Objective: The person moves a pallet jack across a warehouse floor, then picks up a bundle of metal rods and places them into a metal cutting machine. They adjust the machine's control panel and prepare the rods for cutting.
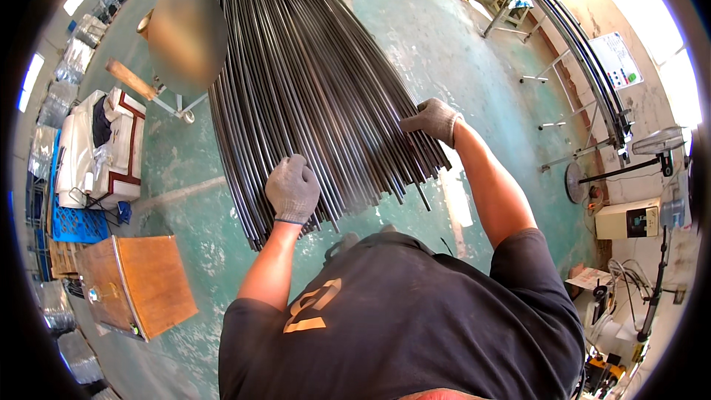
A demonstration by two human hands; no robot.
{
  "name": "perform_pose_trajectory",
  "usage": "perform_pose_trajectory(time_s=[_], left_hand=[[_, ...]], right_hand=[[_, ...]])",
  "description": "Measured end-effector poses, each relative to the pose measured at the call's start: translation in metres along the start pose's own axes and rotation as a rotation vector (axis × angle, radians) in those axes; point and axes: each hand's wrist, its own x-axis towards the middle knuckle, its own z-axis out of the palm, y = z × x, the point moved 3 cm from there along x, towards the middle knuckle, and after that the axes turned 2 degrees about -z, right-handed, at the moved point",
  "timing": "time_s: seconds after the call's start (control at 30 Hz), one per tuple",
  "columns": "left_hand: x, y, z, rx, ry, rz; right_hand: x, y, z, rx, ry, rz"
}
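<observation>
A wide layer of long, thin dark metal rods (296,89) stretches away from me, their near ends uneven. Over the left part of the rods, close to the near ends, my left hand (292,189) in a grey knitted glove is closed, with its fingers curled down onto them. My right hand (435,120), gloved the same way, grips the outermost rods at the right edge of the layer. The fingertips of both hands are partly hidden, so how many rods each one holds does not show.
Left of the rods, a wooden-ended support (131,79) rises from the green floor (185,222). A brown wooden cabinet (155,281) and a white wrapped block (104,148) stand further left. On the right are a rack (570,37) with long bars and a fan (574,182).
</observation>
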Motion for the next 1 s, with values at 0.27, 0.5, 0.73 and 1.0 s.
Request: perform_pose_trajectory(time_s=[0.27, 0.5, 0.73, 1.0], left_hand=[[0.002, 0.006, -0.004, 0.020, -0.005, 0.003], [0.010, 0.000, -0.006, 0.067, -0.015, -0.023], [0.015, -0.001, 0.011, 0.122, -0.011, -0.055], [0.016, -0.009, 0.027, -0.034, 0.043, -0.029]], right_hand=[[0.002, 0.040, 0.019, 0.925, -0.399, -0.014], [0.013, 0.036, 0.022, 1.029, -0.472, -0.069], [0.009, -0.011, 0.039, 0.667, -0.232, 0.076], [-0.174, -0.058, -0.013, -0.007, -0.180, 0.013]])
